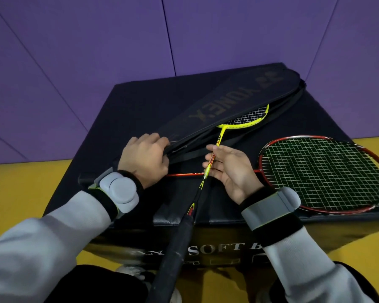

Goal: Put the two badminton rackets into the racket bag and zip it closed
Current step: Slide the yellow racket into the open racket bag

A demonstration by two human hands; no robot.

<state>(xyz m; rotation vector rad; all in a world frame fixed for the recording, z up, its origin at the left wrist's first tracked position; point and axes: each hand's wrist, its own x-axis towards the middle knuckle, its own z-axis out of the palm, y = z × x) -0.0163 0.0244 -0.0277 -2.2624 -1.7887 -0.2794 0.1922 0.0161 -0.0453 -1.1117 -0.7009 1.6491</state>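
Item: racket bag (228, 101), black, laid slantwise on a black padded block (140, 99); its near edge is unzipped and held up by the left hand (143, 159), whose fingers are closed on the flap at the narrow end

Item: yellow racket (219, 139), partly entered; its head (246, 120) is seen tucked under the raised flap, beyond the fingertips of the right hand (230, 171), while its black grip (175, 254) runs back past the wrist and over the block's near edge. The shaft is lightly pinched between thumb and fingers of the right hand, the remaining fingers spread and the palm turned up

Item: red racket (324, 173), not yet bagged; its strung head lies flat just to the outer side of the right hand, and its shaft passes beneath that hand and the yellow shaft, toward the left wrist

Step in hand, as judged: the first racket is being fed into the bag; roughly the opening third of the task is covered

Next move, as judged: the yellow racket is to be pushed further along the bag's length until the grip is inside, with the flap kept lifted so the frame does not catch on the zip edge; the red racket is then to be taken up. The zip pull cannot be made out
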